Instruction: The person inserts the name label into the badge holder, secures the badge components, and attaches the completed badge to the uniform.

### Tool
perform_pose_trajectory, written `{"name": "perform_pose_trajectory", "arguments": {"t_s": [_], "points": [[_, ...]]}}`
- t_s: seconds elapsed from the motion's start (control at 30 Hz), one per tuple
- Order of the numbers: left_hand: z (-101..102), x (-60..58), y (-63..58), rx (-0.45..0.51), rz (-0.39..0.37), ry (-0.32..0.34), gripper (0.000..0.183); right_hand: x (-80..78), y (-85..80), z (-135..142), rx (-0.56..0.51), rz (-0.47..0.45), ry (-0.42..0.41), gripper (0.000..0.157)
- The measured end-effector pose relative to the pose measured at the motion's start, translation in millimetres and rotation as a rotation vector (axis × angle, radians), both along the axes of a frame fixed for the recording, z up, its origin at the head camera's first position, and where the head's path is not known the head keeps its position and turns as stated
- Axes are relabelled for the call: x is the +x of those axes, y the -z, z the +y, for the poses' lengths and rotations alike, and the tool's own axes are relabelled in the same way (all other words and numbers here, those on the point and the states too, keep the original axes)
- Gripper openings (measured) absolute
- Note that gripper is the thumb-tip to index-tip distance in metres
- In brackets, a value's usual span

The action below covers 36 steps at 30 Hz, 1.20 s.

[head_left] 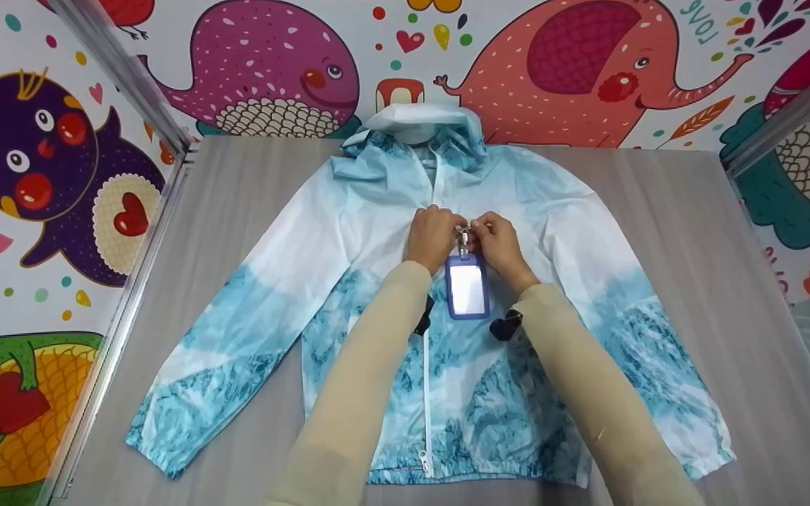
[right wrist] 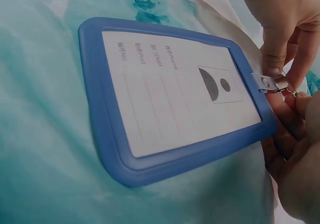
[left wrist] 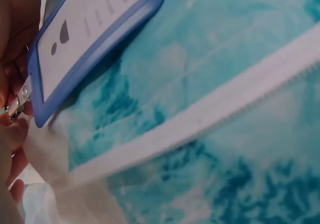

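Note:
A blue-framed ID badge holder (head_left: 468, 316) with a white card (right wrist: 165, 84) lies over the chest of a hooded zip jacket (head_left: 384, 232). At its top is a metal badge clip (head_left: 464, 240) on a clear strap (right wrist: 260, 82). My left hand (head_left: 434, 237) pinches the clip from the left, thumb and fingertips close together. From the right, my right hand (head_left: 500, 246) holds the same clip between thumb and finger, its other fingers behind the strap. White jacket fabric shows close behind the fingers in the left wrist view.
The blue and white jacket is spread face up on a wood-grain table (head_left: 236, 190), both sleeves angled outward. Its white zipper (head_left: 427, 393) runs down to the hem. Cartoon-printed walls (head_left: 405, 63) stand behind and at both sides, with metal posts (head_left: 127, 77) at the corners.

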<state>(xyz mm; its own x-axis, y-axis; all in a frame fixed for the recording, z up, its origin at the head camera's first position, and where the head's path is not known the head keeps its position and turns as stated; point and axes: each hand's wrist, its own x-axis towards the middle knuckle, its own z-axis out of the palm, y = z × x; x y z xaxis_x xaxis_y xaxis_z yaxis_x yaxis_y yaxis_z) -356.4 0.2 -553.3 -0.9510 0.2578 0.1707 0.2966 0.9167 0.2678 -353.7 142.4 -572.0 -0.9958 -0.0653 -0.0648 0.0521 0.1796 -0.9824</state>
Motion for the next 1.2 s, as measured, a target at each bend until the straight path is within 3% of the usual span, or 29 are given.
{"name": "perform_pose_trajectory", "arguments": {"t_s": [0.47,0.8,1.2], "points": [[-1.4,-1.1,-1.9,0.013,0.001,0.025,0.024,-2.9,-0.5,5.5,-0.124,-0.085,-0.049,0.02],[-2.8,-1.7,3.8,0.063,0.038,0.036,0.026,-3.7,1.4,7.7,-0.191,-0.088,-0.076,0.018],[-3.9,-0.4,4.9,0.065,0.032,0.05,0.024,-4.2,3.6,9.8,-0.157,-0.099,-0.091,0.019]]}}
